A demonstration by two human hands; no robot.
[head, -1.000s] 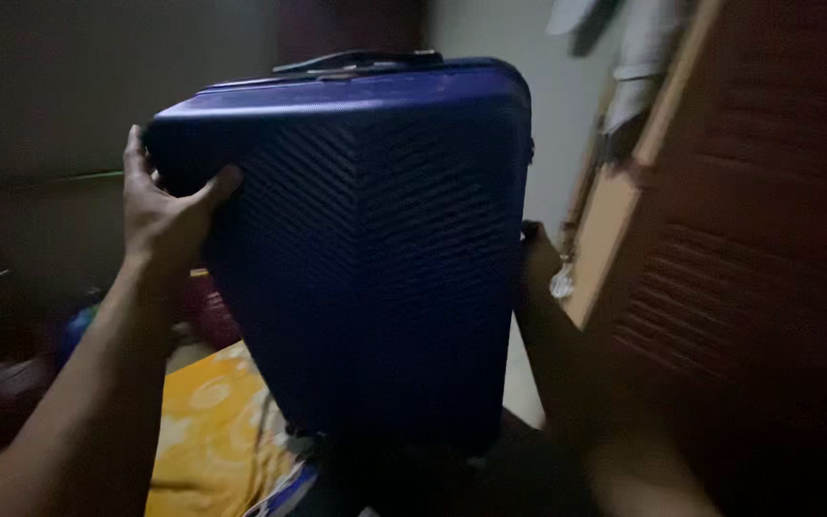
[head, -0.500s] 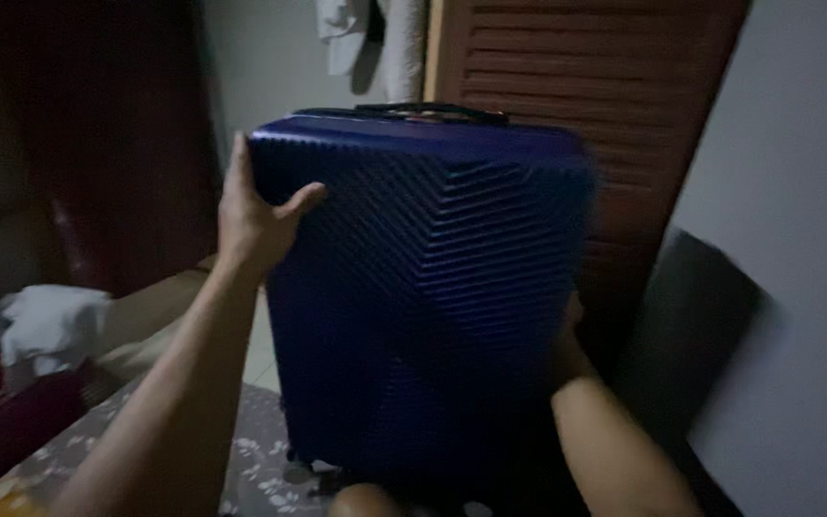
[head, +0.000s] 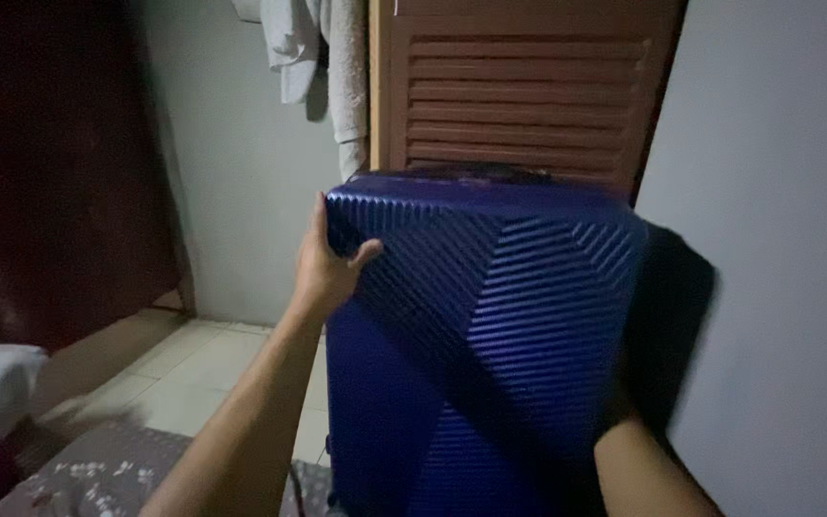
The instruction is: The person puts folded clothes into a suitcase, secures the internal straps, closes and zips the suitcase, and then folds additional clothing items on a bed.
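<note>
Grip: left hand point(head: 325, 273) clamped on suitcase point(head: 476, 335) top corner | right hand hidden behind case, can't tell | chg: case swung toward louvered door point(head: 519, 91) (held upright, lower vs. before)

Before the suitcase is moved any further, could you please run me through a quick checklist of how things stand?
1. Left hand grips the top left corner of the suitcase: ok.
2. Right hand's grip: cannot tell, the hand is hidden behind the case's right side; only the forearm shows.
3. Case shut, with no gap along its top edge: ok.
4. Wheels and what is under the case: cannot tell, out of view.
5. Room on the right: not ok, the wall is close beside the case.
6. Room behind: not ok, the louvred door stands straight behind it.
</note>
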